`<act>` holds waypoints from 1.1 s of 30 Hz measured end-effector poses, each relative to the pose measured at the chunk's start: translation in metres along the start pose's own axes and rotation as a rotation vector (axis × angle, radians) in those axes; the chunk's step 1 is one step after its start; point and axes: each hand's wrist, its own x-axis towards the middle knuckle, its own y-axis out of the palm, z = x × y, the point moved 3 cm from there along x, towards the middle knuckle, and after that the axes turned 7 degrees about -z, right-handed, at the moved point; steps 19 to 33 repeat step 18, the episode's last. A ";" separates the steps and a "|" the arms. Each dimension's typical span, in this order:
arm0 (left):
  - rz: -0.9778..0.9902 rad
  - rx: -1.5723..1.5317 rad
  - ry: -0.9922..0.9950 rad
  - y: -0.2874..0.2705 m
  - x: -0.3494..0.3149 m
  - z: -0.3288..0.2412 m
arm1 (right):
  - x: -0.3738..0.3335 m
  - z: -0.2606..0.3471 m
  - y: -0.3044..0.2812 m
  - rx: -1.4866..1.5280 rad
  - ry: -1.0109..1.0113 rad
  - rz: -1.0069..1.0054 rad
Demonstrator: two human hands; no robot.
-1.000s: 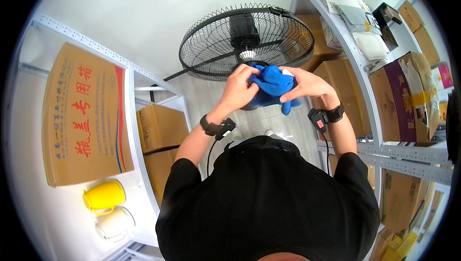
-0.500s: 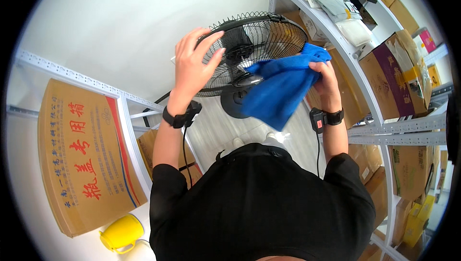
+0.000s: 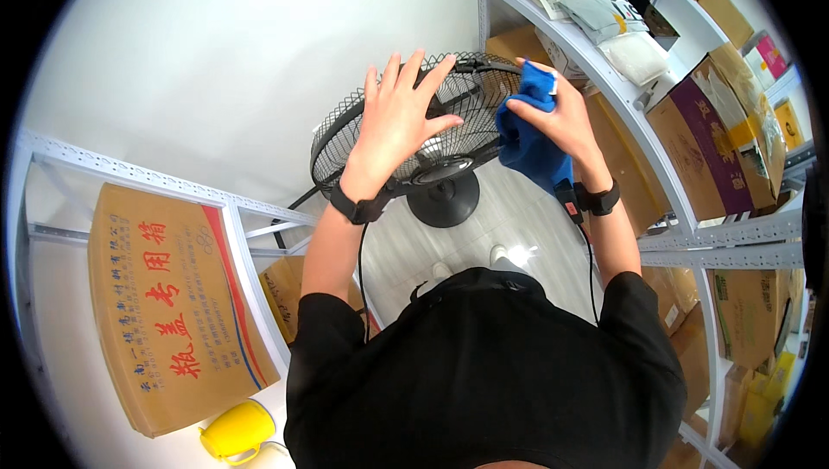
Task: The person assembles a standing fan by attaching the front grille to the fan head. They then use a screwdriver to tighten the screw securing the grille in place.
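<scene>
A black pedestal fan (image 3: 345, 136) with a wire cage stands in front of me, its round base (image 3: 443, 201) on the floor. Over the left part of the cage my left hand (image 3: 399, 115) is spread with fingers apart, holding nothing. Whether its palm touches the wire, I cannot tell. At the cage's right rim, my right hand (image 3: 566, 119) grips a blue cloth (image 3: 528, 136) between thumb and fingers. The cloth is bunched, and its lower end hangs toward my wrist. Part of the fan is hidden behind both hands and the cloth.
To the left, a metal shelf holds a large cardboard box (image 3: 177, 313) and a yellow pitcher (image 3: 238, 431). The right-hand shelf (image 3: 587, 50) carries plastic-wrapped packages (image 3: 609, 24) and several cartons, including a purple-banded box (image 3: 704, 145). A white wall (image 3: 259, 54) rises behind the fan.
My left hand has moved right and spread its fingers over the cage. The cloth, earlier hanging wide across the fan, is now gathered at its right rim. The view has shifted slightly.
</scene>
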 end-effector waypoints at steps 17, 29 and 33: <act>0.034 -0.050 0.009 -0.002 0.011 -0.005 | 0.021 -0.009 0.022 -0.064 -0.109 0.139; 0.049 -0.049 0.014 -0.001 0.009 -0.004 | 0.021 -0.014 0.020 0.000 -0.065 0.129; 0.049 -0.049 0.014 -0.001 0.009 -0.004 | 0.021 -0.014 0.020 0.000 -0.065 0.129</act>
